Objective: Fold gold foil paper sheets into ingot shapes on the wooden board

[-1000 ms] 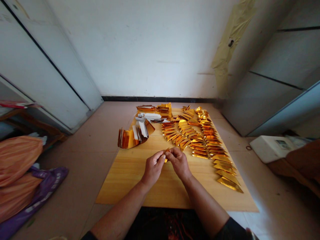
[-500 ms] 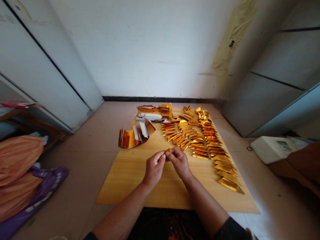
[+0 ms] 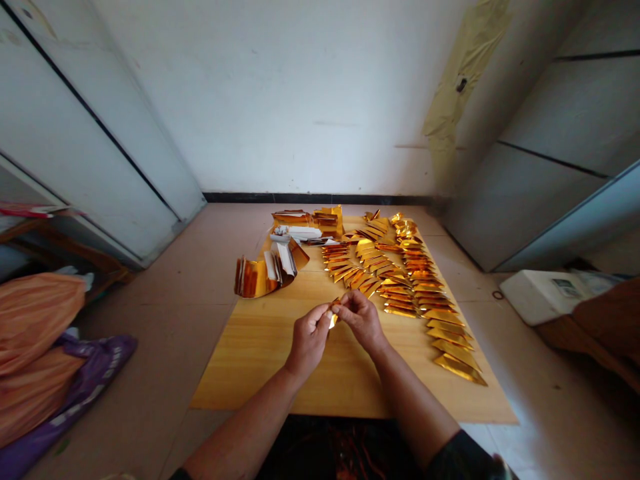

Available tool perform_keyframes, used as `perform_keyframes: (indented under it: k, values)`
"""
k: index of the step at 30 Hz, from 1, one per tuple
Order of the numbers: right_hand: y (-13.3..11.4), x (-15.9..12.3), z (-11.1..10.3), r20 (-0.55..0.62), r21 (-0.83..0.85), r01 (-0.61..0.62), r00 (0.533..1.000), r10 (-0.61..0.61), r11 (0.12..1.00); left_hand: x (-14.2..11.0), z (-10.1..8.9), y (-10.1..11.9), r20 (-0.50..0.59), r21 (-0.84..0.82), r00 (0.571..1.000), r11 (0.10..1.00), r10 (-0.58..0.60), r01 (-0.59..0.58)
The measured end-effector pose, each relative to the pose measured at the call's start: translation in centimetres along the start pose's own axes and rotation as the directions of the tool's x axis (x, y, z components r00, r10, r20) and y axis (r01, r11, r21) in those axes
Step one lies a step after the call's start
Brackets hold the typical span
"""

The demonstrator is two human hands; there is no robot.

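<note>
Above the middle of the wooden board (image 3: pixel 240 373), a small piece of gold foil paper (image 3: pixel 333 321) is pinched between my two hands. My left hand (image 3: pixel 307 337) is closed on its left side, thumb and finger pressed together. Fingers of my right hand (image 3: pixel 361 321) grip the paper's upper right edge. Much of the piece is hidden behind the fingers. To the right lie overlapping rows of folded gold paper pieces (image 3: pixel 433 287). A bent stack of gold and white paper sheets (image 3: pixel 257 277) stands at the left of the board.
More gold sheets (image 3: pixel 327 219) and a white bundle of paper (image 3: pixel 299 233) lie at the board's far side. Orange and purple bags (image 3: pixel 40 327) rest at the left. A white box (image 3: pixel 545 297) is on the right, with grey cabinets (image 3: pixel 540 153) behind.
The gold paper between my fingers has turned, and a bright face of it now shows below the fingertips. Both hands stay in nearly the same place.
</note>
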State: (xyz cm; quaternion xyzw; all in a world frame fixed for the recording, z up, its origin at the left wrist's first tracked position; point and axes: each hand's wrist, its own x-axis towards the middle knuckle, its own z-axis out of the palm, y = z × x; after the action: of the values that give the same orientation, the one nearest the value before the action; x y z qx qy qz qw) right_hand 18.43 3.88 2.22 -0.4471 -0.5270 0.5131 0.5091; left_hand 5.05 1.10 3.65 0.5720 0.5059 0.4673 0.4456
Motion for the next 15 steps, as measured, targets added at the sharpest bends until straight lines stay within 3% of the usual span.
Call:
perform_keyframes:
  k: [7,12,15]
  values:
    - [0.16,0.06,0.03,0.008,0.027,0.041,0.999,-0.041,0.999,0.23,0.08,0.31,0.025,-0.096,0.995,0.991,-0.095,0.097]
    - [-0.01,0.16,-0.21,0.091,0.154,0.039,0.994,-0.053,0.987,0.44,0.01,0.57,0.046,-0.107,0.986,0.981,-0.158,0.162]
    - [-0.25,0.51,-0.52,0.112,0.132,0.054,0.991,-0.069,0.990,0.67,-0.06,0.23,0.056,-0.127,0.984,0.977,-0.168,0.174]
